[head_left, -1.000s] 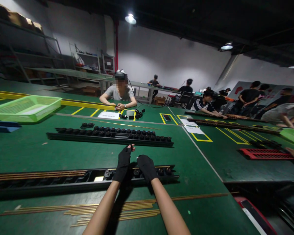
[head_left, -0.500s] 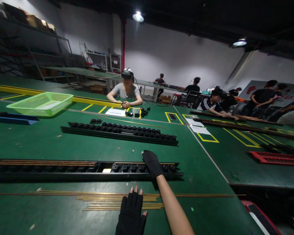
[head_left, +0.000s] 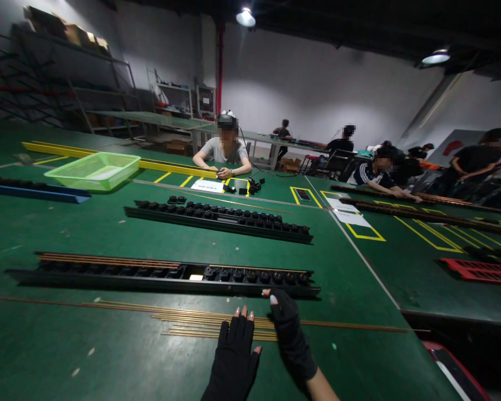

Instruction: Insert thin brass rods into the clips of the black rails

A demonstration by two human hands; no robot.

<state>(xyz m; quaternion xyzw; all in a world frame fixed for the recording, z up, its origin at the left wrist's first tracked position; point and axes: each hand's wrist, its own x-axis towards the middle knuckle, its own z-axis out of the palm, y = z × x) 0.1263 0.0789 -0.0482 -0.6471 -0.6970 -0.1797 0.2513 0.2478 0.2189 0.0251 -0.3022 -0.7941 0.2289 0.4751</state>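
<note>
My left hand point(head_left: 236, 351), in a black fingerless glove, lies flat with fingers stretched over several thin brass rods point(head_left: 192, 317) on the green table. To its right, my right hand point(head_left: 290, 328) wears the same kind of glove. Its fingers are curled and closed near the rods' right ends; whatever is between them, if anything, is hidden. Just beyond both hands lies a long black channel rail point(head_left: 150, 281) filled with a row of black block-like parts point(head_left: 237, 275). Copper-coloured rods point(head_left: 108, 260) rest along its left half, and a pale gap shows near the middle.
A second black rail point(head_left: 217, 219) with black parts lies farther back. Beyond it are a green plastic basket point(head_left: 96, 181), a yellow rail point(head_left: 171, 167) and a seated person point(head_left: 225, 150). A blue rail point(head_left: 37, 190) is at left, a red slotted tray point(head_left: 480, 272) at right.
My right hand has come back from the black rail toward me, down beside my left hand. The left hand stays flat on the rods. The view has shifted slightly.
</note>
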